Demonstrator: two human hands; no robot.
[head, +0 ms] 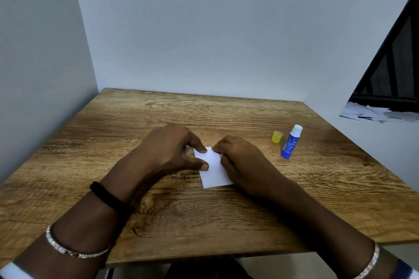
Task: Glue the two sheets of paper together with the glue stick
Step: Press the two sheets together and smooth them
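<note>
Your left hand (172,147) presses and your right hand (240,158) seemingly pinches the white paper rectangle (214,172) mid-frame, while the uncapped blue plastic glue stick (291,141) stands frame-right, nearer your right.

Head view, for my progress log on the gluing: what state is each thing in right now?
Blue glue stick: standing, uncapped, untouched.
Small yellow cap: off, on the table beside the stick.
White paper: flat on the wooden table; one sheet or two stacked, cannot tell.
Left hand: fingertips press the paper's left edge.
Right hand: curled fingers pinch its far right corner.
</note>
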